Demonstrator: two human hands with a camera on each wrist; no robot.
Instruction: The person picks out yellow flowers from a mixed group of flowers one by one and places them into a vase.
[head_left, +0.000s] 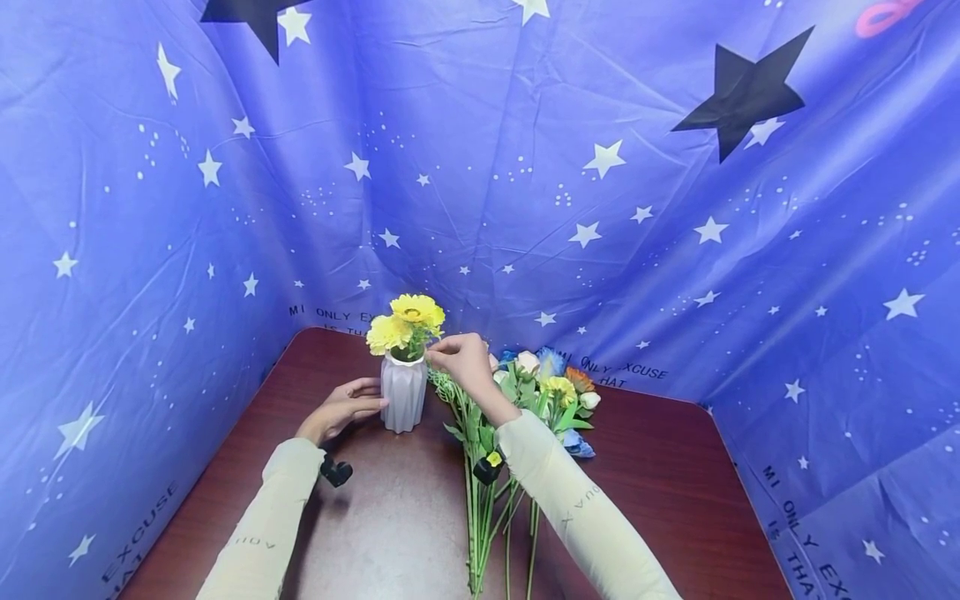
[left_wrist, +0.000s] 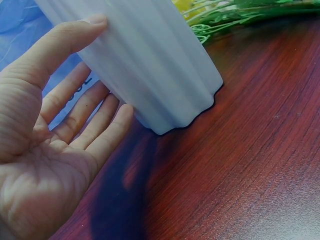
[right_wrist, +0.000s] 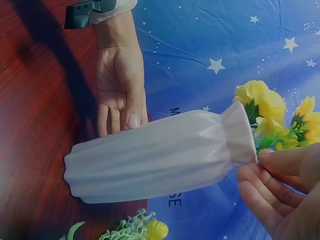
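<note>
A pale ribbed vase (head_left: 402,393) stands upright on the table, with yellow flowers (head_left: 416,310) in its mouth. My left hand (head_left: 339,410) is at the vase's left side; in the left wrist view the thumb of this hand (left_wrist: 55,120) lies against the vase (left_wrist: 155,65) and its loosely extended fingers reach the side. At the rim's right edge is my right hand (head_left: 468,367). In the right wrist view, thumb and forefinger of this hand (right_wrist: 290,192) come together beside the greenery under the yellow flowers (right_wrist: 270,107); the pinched part is mostly hidden.
Right of the vase, a pile of loose long-stemmed flowers (head_left: 525,379), pink, blue, orange and yellow, lies on the brown table (head_left: 652,475), stems toward the near edge. My right forearm passes over it. A blue star-patterned cloth (head_left: 480,167) hangs behind and at both sides.
</note>
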